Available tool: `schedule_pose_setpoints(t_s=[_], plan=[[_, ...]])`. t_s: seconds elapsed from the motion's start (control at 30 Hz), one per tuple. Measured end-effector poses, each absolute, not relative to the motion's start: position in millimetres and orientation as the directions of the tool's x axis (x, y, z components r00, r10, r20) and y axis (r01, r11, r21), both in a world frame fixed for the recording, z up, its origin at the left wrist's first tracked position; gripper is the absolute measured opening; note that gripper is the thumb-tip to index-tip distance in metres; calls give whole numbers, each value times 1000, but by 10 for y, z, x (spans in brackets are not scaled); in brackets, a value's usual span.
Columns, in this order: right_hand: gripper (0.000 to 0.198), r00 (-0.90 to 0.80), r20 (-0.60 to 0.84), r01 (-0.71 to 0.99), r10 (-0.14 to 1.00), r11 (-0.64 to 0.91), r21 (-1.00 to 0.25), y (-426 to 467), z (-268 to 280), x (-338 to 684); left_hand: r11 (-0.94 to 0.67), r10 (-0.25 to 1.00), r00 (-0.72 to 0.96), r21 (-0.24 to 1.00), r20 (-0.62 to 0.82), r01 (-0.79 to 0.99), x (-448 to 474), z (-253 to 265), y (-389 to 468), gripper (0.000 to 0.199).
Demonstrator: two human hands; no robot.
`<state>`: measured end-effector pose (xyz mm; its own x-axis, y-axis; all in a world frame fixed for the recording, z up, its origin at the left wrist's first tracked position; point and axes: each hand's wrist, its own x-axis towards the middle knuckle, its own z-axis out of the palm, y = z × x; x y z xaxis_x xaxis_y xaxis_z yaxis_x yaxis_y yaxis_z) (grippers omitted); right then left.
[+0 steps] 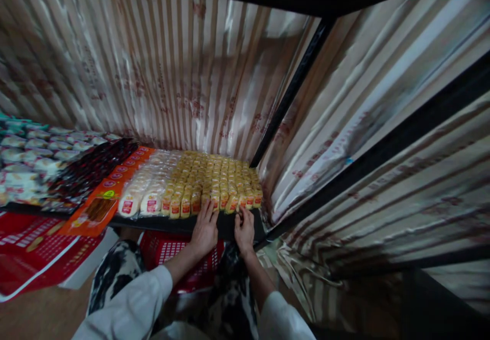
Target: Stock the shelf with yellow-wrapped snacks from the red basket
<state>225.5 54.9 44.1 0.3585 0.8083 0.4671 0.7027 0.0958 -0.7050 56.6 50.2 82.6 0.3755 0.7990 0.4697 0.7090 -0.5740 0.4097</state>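
Observation:
Rows of small yellow wrapped snack packs [202,176] with red labels stand close together on a black shelf [225,225]. My left hand [205,230] lies at the front edge of these rows, its fingers stretched forward and touching the front packs. To its right, my right hand [244,230] has its fingertips bent against the front of the rightmost packs; whether it grips one is not clear. Left of the yellow packs are white wrapped packs [151,181] with red labels.
Further left on the shelf lie an orange packet [105,197], dark shiny packets [92,171] and white packs [34,151]. Below are a red basket [179,256] and a red-and-white box [46,253]. Striped plastic sheeting [184,64] hangs behind black frame posts [294,90].

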Motion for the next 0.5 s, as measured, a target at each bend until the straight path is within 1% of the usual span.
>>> schedule_pose_setpoints(t_s=[0.07, 0.2, 0.3, 0.5], plan=[[41, 397, 449, 667, 800, 84, -741, 579, 458, 2261, -597, 787, 400, 419, 469, 684, 558, 808, 473, 56], [46, 451, 425, 642, 785, 47, -766, 640, 487, 2243, -607, 784, 418, 429, 458, 669, 529, 783, 432, 51], [46, 464, 433, 661, 772, 24, -750, 662, 465, 2226, -615, 780, 431, 430, 454, 661, 509, 756, 400, 49], [41, 394, 474, 725, 787, 51, -687, 610, 380, 2237, -624, 777, 450, 444, 440, 643, 455, 640, 275, 48]])
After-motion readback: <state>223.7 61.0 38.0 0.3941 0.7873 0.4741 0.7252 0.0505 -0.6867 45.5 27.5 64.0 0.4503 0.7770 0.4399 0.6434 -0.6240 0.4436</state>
